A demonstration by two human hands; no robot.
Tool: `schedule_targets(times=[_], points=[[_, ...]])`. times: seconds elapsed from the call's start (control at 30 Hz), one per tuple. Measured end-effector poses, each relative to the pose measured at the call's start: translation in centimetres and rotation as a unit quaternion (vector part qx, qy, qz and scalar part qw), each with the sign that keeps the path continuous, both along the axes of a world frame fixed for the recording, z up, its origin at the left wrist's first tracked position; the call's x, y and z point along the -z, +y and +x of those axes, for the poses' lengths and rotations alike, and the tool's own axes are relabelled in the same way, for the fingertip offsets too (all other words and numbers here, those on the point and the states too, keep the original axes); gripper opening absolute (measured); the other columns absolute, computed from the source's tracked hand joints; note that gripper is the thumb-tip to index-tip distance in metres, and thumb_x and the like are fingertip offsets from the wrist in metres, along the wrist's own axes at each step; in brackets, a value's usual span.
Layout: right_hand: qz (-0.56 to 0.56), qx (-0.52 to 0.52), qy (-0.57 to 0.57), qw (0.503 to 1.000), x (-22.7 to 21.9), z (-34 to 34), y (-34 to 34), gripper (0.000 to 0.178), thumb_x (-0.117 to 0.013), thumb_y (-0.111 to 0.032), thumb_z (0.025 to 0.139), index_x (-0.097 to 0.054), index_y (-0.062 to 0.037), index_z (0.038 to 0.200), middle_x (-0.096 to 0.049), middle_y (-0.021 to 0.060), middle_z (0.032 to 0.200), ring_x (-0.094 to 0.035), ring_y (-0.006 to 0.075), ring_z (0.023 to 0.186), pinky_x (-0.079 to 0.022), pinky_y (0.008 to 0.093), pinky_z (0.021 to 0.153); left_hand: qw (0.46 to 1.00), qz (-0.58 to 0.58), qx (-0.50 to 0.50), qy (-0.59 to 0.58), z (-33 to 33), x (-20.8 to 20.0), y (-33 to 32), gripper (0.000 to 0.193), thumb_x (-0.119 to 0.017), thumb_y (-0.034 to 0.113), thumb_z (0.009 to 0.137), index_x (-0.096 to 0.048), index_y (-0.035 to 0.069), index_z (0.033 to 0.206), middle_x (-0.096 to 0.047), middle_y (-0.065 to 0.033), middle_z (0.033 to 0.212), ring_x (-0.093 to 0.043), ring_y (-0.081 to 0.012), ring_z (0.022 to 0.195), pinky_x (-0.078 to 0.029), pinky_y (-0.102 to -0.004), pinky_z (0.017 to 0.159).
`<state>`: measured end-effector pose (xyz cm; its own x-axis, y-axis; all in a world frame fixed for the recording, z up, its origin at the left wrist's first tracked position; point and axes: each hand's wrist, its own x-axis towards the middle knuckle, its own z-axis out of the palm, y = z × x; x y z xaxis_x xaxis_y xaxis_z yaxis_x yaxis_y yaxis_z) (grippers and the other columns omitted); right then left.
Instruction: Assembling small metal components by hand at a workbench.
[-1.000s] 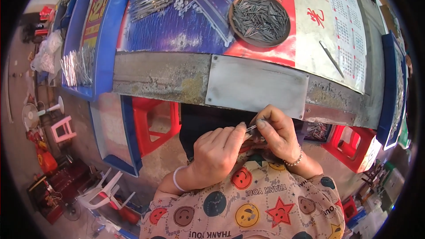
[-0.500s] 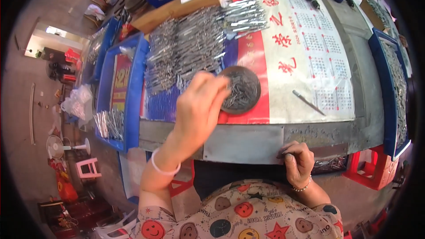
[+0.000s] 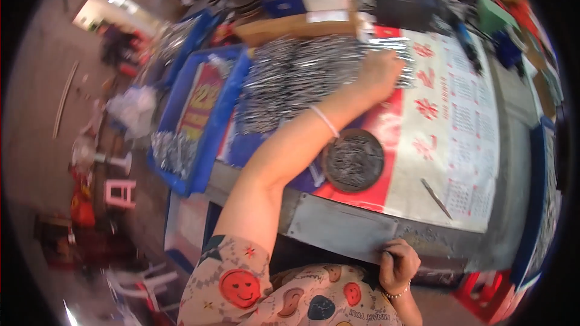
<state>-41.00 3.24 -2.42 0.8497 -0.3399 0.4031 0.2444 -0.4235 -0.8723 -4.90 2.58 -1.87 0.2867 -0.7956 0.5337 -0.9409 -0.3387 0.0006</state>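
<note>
Head view: left hand (image 3: 379,72) grabs shiny metal pins (image 3: 302,75); right hand (image 3: 397,264) stays clenched; round dish (image 3: 353,160) half full.

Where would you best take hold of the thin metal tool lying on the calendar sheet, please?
Pinch the thin metal tool at mid-length from above with two fingers, closing across its narrow width. It lies flat and slanted on the calendar sheet, apart from the round dish, so both long sides seem free.
</note>
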Motion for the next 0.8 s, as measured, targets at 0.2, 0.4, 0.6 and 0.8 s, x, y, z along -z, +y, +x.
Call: schedule_targets(times=[0.2, 0.4, 0.6, 0.8], points=[[0.047, 0.011, 0.012, 0.999, 1.5, -1.4, 0.8, 0.008, -0.052, -0.006, 0.084, -0.05, 0.002, 0.083, -0.055, 0.0132, 0.077, -0.053, 0.0227, 0.071, -0.042, 0.0312, 0.064, 0.989, -0.064, 0.026, 0.131, -7.4, -4.4, 9.7, 0.011, -0.063, 0.012, 0.074, -0.058, 0.005, 0.082, -0.055, -0.0099, 0.084, -0.056, -0.0274, 0.083, -0.045, -0.0402, 0.071], [0.029, 0.01, -0.007, 1.0, 0.1, -0.6, 1.4, 0.012, -0.056, -0.005, 0.089, -0.057, 0.0049, 0.082, -0.057, 0.0131, 0.076, -0.054, 0.0209, 0.06, -0.046, 0.0309, 0.054, 0.969, -0.087, -0.099, 0.21, -11.9, -7.7, 26.6, 0.017, -0.067, 0.01, 0.077, -0.061, 0.004, 0.092, -0.059, -0.0102, 0.088, -0.059, -0.0294, 0.084, -0.047, -0.0366, 0.071], [-0.07, 0.073, 0.008, 0.995, -0.6, -0.1, 2.6, 0.018, -0.059, -0.014, 0.089, -0.058, 0.0024, 0.082, -0.056, 0.0124, 0.073, -0.053, 0.0243, 0.062, -0.046, 0.0351, 0.059, 0.877, -0.137, -0.388, 0.249, -10.7, -8.7, 42.5, 0.013, -0.062, 0.008, 0.083, -0.065, 0.001, 0.094, -0.064, -0.0092, 0.088, -0.063, -0.0169, 0.078, -0.05, -0.0277, 0.07], [-0.111, 0.103, 0.013, 0.988, -1.3, 0.9, 4.3, 0.022, -0.059, -0.018, 0.09, -0.057, 0.002, 0.08, -0.055, 0.0126, 0.071, -0.051, 0.0241, 0.058, -0.045, 0.0346, 0.055, 0.857, -0.143, -0.421, 0.261, -8.1, -7.9, 48.2, 0.015, -0.063, 0.01, 0.083, -0.064, 0.002, 0.095, -0.066, -0.0095, 0.084, -0.063, -0.0142, 0.075, -0.049, -0.0256, 0.067]])
